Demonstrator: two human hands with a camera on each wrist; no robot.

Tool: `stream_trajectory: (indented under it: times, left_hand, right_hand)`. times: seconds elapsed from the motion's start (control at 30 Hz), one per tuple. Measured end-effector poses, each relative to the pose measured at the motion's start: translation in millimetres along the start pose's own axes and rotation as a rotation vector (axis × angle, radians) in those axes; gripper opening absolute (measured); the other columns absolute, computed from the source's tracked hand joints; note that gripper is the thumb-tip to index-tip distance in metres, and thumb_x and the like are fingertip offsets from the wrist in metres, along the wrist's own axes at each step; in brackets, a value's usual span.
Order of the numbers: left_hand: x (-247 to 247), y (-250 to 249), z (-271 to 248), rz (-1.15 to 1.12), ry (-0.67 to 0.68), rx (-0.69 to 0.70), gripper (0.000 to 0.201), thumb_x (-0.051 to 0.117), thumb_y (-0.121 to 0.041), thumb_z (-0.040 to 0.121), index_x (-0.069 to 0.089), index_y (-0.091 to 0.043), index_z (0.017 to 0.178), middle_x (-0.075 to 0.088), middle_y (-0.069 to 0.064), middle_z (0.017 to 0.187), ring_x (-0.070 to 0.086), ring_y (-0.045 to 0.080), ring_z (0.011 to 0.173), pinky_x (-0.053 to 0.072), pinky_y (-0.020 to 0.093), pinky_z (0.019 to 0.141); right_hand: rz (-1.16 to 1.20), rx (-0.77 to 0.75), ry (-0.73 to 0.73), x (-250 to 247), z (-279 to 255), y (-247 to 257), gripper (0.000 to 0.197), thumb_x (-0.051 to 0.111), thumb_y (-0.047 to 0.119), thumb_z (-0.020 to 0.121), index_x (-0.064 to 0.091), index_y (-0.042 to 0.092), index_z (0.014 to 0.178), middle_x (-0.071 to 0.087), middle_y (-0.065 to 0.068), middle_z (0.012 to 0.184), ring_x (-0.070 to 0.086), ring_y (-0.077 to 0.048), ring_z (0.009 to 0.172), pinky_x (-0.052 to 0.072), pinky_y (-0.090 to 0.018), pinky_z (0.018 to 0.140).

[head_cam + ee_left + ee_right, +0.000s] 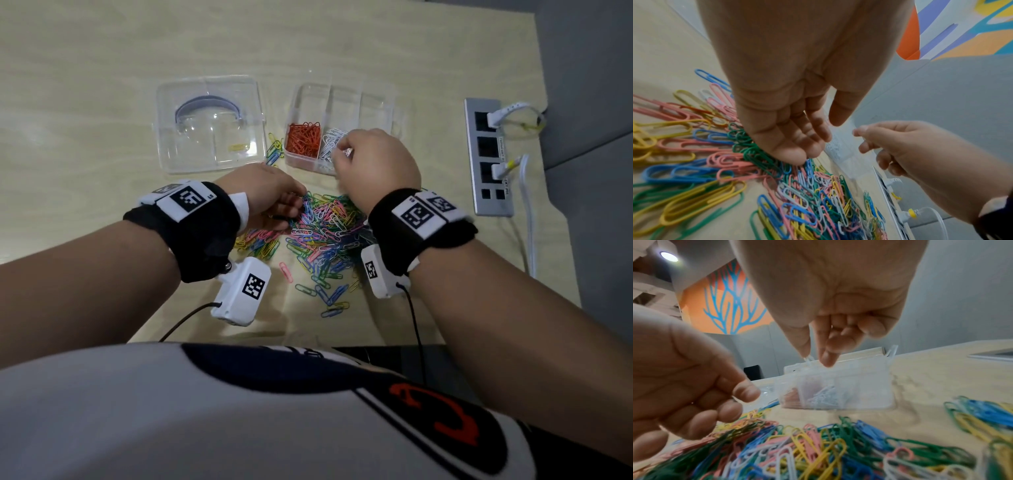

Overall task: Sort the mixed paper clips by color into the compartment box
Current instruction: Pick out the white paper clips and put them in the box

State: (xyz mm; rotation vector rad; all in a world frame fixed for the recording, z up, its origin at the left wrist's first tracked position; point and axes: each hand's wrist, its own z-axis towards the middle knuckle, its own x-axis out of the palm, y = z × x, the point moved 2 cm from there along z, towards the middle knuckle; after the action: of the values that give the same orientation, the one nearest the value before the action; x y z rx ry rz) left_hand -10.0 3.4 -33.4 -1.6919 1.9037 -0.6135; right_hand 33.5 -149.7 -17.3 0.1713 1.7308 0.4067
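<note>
A heap of mixed paper clips [325, 229] in blue, green, yellow, pink and white lies on the wooden table. Behind it stands the clear compartment box [376, 102], with orange clips [303, 137] in its near-left cell and white clips [329, 142] in the cell beside it. My right hand [342, 152] hovers over the white cell. In the right wrist view its thumb and forefinger pinch a white clip [809, 358] just above the box [859, 386]. My left hand [298, 205] rests at the heap's left edge, its fingers [793, 155] loosely curled and touching green clips, holding nothing.
The clear lid [209, 123] lies left of the box with a yellow clip [238, 147] in it. A few loose clips [274, 150] sit between lid and box. A grey power strip [488, 154] with white plugs and a cable lies at the right.
</note>
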Motion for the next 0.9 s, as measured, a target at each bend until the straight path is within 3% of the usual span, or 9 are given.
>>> stream_trajectory:
  times: [0.07,0.17,0.27,0.37,0.5,0.6,0.7,0.8,0.9]
  left_hand:
    - [-1,0,0,0.002,0.001,0.012,0.016,0.06,-0.011,0.091,0.063,-0.005,0.106,0.06,0.006,0.069,0.055,0.017,0.06,0.05,0.029,0.062]
    - [-4,1,2,0.01,0.0,0.032,0.017,0.058,-0.011,0.092,0.062,-0.004,0.108,0.06,0.007,0.071,0.055,0.017,0.06,0.05,0.028,0.06]
    - [-6,2,5,0.029,-0.004,0.049,0.013,0.055,-0.01,0.093,0.064,-0.005,0.101,0.061,0.006,0.072,0.056,0.017,0.061,0.049,0.027,0.062]
    - [-4,2,7,0.036,-0.001,0.049,0.011,0.054,-0.011,0.094,0.064,-0.009,0.09,0.062,0.006,0.074,0.057,0.017,0.063,0.049,0.029,0.067]
    - [1,4,5,0.043,0.011,0.053,0.01,0.057,-0.011,0.093,0.062,-0.011,0.085,0.061,0.007,0.072,0.057,0.018,0.063,0.049,0.029,0.066]
    - [3,7,3,0.042,0.02,0.06,0.005,0.06,-0.01,0.091,0.061,-0.009,0.087,0.06,0.007,0.069,0.056,0.018,0.06,0.049,0.03,0.065]
    - [5,9,1,0.04,0.024,0.07,0.002,0.059,-0.01,0.092,0.061,-0.009,0.091,0.06,0.006,0.067,0.057,0.016,0.055,0.049,0.026,0.057]
    - [9,10,0,0.024,0.02,0.083,0.006,0.056,-0.008,0.092,0.061,-0.009,0.089,0.06,0.006,0.065,0.058,0.015,0.052,0.049,0.025,0.054]
    - [11,11,-2,0.016,0.021,0.086,0.007,0.057,-0.009,0.093,0.061,-0.009,0.088,0.061,0.003,0.06,0.057,0.015,0.053,0.052,0.03,0.061]
  right_hand:
    - [-0.009,0.021,0.036,1,1,-8,0.027,0.044,0.029,0.097,0.065,0.02,0.112,0.062,-0.006,0.111,0.057,-0.025,0.094,0.044,-0.032,0.074]
    - [-0.033,0.045,0.035,4,-10,-19,0.018,0.046,0.022,0.093,0.064,0.02,0.094,0.065,-0.003,0.095,0.057,-0.023,0.082,0.045,-0.031,0.068]
    - [-0.089,0.014,0.185,14,-27,-23,0.014,0.057,0.034,0.091,0.064,0.022,0.09,0.063,0.0,0.089,0.06,-0.023,0.083,0.044,-0.029,0.067]
    - [-0.114,-0.008,0.307,28,-39,-21,0.026,0.067,0.045,0.086,0.059,0.024,0.099,0.055,0.001,0.096,0.055,-0.021,0.089,0.041,-0.031,0.07]
    - [-0.135,-0.061,0.202,33,-39,-23,0.017,0.054,0.03,0.096,0.062,0.017,0.103,0.058,-0.004,0.097,0.057,-0.027,0.094,0.042,-0.032,0.071]
    - [-0.138,-0.022,0.134,26,-38,-31,0.021,0.048,0.022,0.096,0.066,0.015,0.105,0.063,-0.007,0.1,0.058,-0.029,0.092,0.041,-0.031,0.068]
    - [-0.131,0.022,0.11,21,-40,-36,0.026,0.048,0.016,0.094,0.066,0.018,0.112,0.057,-0.009,0.114,0.058,-0.03,0.098,0.045,-0.034,0.075]
    - [-0.094,0.008,0.066,20,-44,-31,0.028,0.048,0.017,0.094,0.062,0.019,0.118,0.052,-0.009,0.119,0.055,-0.03,0.104,0.046,-0.037,0.082]
    - [-0.081,-0.056,0.069,25,-42,-17,0.021,0.048,0.025,0.095,0.067,0.02,0.105,0.058,-0.007,0.109,0.058,-0.029,0.098,0.049,-0.038,0.081]
